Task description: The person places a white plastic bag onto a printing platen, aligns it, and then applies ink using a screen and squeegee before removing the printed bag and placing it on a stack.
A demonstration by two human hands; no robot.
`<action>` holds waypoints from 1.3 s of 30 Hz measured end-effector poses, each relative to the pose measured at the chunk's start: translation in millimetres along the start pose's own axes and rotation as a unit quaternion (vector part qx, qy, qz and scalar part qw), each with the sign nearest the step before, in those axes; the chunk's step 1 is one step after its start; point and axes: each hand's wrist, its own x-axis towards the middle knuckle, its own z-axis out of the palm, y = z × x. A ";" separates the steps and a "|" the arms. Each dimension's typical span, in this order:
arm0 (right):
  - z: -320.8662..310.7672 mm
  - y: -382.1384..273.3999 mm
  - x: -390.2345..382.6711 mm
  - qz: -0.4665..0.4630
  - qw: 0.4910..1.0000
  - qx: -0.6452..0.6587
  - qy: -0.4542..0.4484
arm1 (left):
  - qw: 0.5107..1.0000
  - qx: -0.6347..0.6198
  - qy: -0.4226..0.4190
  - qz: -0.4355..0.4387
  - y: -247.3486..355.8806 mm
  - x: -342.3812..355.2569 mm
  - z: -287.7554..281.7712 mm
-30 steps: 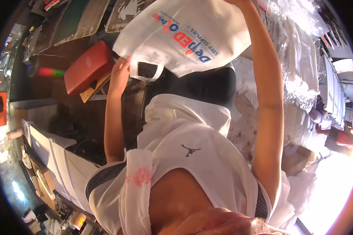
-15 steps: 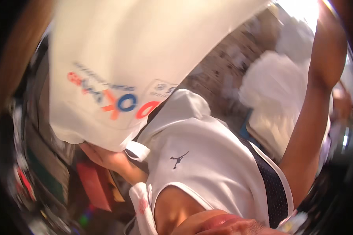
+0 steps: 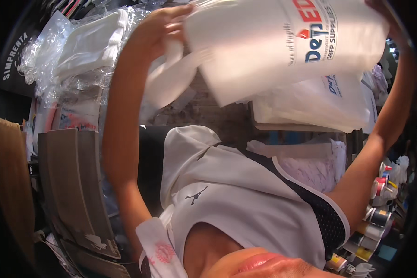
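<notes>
A white bag [image 3: 250, 46] with red, blue and black print spans the space between my two raised hands. My left hand [image 3: 169, 25] pinches its left end, where a loose white strip or fold [image 3: 176, 81] hangs down, slightly blurred. At the upper right rim, my right hand [image 3: 388, 18] is at the bag's other end, dark and partly cut off; its fingers are hard to see but look closed over the edge. Beneath the held bag lies a pile of similar white printed bags [image 3: 306, 109].
Clear plastic wraps a white bundle [image 3: 95, 41] at the far left. Nearer stand a grey-brown padded panel [image 3: 72, 171] and a wooden board [image 3: 11, 176]. Several small pots or spools [image 3: 377, 217] line the right side. A bin with pale crumpled material [image 3: 310, 164] sits below the pile.
The bag swung from hanging close on the left to stretched out farther away and to the right. My left hand rose from beneath it to its upper left end. The view shifted too.
</notes>
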 end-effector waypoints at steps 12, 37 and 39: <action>92.0 102.5 -136.1 0.343 0.865 0.334 -0.154 | 0.979 -0.164 -0.097 0.071 -44.1 39.2 86.7; 207.5 -86.2 16.1 -0.061 0.950 0.023 -0.304 | 0.805 0.276 0.017 0.525 -38.5 -48.8 181.6; 195.7 -86.1 1.7 -0.002 0.940 -0.047 -0.339 | 0.828 0.244 -0.051 0.502 -34.7 -54.8 193.3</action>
